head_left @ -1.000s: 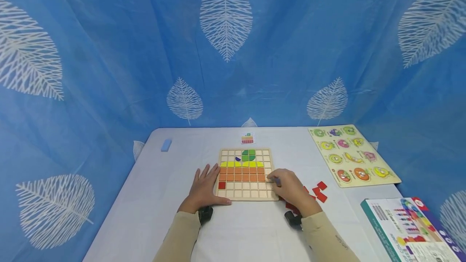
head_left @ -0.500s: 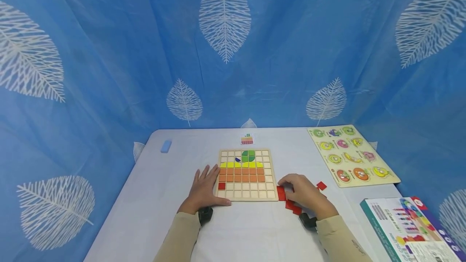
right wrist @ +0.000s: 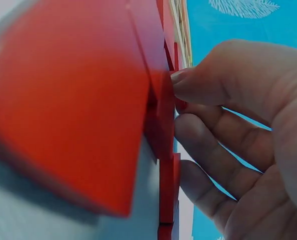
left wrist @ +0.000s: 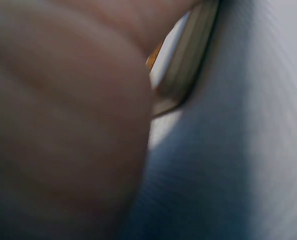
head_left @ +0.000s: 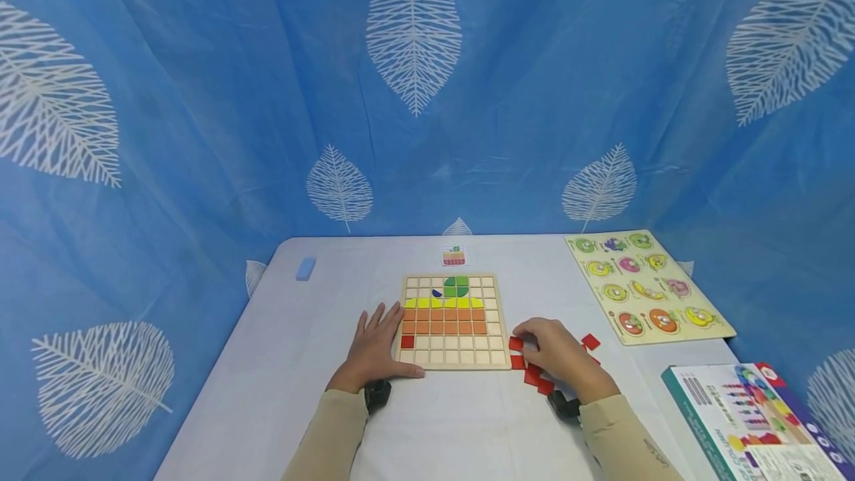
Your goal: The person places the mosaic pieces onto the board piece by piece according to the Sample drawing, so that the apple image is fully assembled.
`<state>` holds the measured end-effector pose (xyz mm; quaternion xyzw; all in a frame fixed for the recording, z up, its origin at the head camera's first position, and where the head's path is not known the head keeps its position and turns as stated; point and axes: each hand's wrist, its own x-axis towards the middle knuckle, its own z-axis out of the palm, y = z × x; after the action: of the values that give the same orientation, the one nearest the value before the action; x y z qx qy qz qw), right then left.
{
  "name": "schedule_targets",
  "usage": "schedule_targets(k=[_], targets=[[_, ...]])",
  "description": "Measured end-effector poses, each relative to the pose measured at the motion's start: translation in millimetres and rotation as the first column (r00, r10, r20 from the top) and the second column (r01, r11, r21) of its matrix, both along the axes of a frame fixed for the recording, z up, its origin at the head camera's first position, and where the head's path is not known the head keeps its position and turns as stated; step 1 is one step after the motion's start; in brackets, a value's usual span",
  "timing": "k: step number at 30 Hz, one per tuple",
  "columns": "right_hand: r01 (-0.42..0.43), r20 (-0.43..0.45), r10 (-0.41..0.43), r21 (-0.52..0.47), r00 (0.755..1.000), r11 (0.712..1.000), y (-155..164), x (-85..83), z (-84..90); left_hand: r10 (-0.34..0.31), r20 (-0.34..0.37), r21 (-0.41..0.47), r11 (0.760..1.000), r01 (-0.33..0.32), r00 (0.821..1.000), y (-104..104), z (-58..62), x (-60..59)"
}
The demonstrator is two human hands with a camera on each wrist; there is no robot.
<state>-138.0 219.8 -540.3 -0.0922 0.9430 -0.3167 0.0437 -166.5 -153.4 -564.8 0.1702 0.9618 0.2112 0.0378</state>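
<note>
A wooden grid board (head_left: 450, 355) lies at the middle of the table, bearing orange, yellow and green pieces, one small dark blue piece and one red square (head_left: 407, 341). Spread along its left edge and lower left corner is my left hand (head_left: 375, 347), fingers straight. Just right of the board, my right hand (head_left: 557, 351) bends over scattered red square tiles (head_left: 545, 386). Its thumb and index finger pinch a red tile (head_left: 516, 343) at the board's side. The right wrist view has the thumb (right wrist: 198, 82) at the tile, with large blurred red tiles (right wrist: 83, 100) in front.
Behind the board lies a small picture card (head_left: 456, 255). A light blue block (head_left: 305, 269) is at the back left. To the right are a fruit puzzle board (head_left: 624, 303) and a printed box (head_left: 708, 414). Leaf-patterned blue cloth (head_left: 414, 169) hangs behind the table.
My right hand has moved from the board's right side to the red tiles, and one tile there has shifted apart from the one below it. My left hand has stayed put.
</note>
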Motion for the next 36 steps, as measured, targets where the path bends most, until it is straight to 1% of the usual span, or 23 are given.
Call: schedule_targets(k=[7, 11, 17, 21, 23, 25, 28, 32, 34, 36], targets=[[0.024, 0.005, -0.024, -0.003, 1.0, 1.0, 0.5, -0.7, 1.5, 0.005, 0.001, 0.003, 1.0, -0.005, 1.0, 0.7, -0.5, -0.1], [0.015, -0.021, -0.016, -0.031, 1.0, 0.999, -3.6, -1.6, 4.3, 0.007, -0.004, -0.005, 1.0, -0.007, 1.0, 0.7, -2.3, -0.1], [-0.066, -0.114, 0.056, -0.086, 0.992, 0.994, -21.0, -6.6, 11.0, 0.001, -0.001, 0.006, 1.0, -0.001, 1.0, 0.1, -1.7, 0.0], [-0.138, -0.149, 0.125, -0.086, 0.981, 0.987, -42.0, -12.2, 14.9, -0.004, -0.007, 0.025, 1.0, 0.004, 1.0, -0.4, -0.2, -0.1], [-0.193, -0.161, 0.179, -0.075, 0.971, 0.978, -55.2, -15.5, 16.6, -0.002, 0.0, 0.018, 1.0, 0.002, 1.0, -0.6, 0.7, 0.3], [-0.253, -0.177, 0.24, -0.053, 0.954, 0.966, -69.2, -19.2, 17.6, -0.002, -0.002, 0.011, 1.0, 0.002, 1.0, -0.7, 1.2, 0.3], [-0.348, -0.21, 0.34, -0.002, 0.917, 0.938, -90.3, -23.8, 18.5, -0.004, 0.003, 0.007, 1.0, 0.004, 1.0, -0.3, 2.5, 0.1], [-0.426, -0.248, 0.425, 0.053, 0.871, 0.903, -116.2, -27.3, 17.3, -0.01, 0.01, 0.02, 1.0, 0.01, 1.0, 0.1, 3.7, 0.2], [-0.445, -0.248, 0.446, 0.062, 0.86, 0.893, -127.3, -28.8, 17.4, -0.015, 0.008, 0.02, 1.0, 0.015, 1.0, -0.2, 4.3, 0.1], [-0.445, -0.241, 0.448, 0.071, 0.861, 0.893, -136.5, -30.2, 16.6, -0.02, 0.003, 0.018, 1.0, 0.02, 1.0, -0.9, 4.5, -0.1]])
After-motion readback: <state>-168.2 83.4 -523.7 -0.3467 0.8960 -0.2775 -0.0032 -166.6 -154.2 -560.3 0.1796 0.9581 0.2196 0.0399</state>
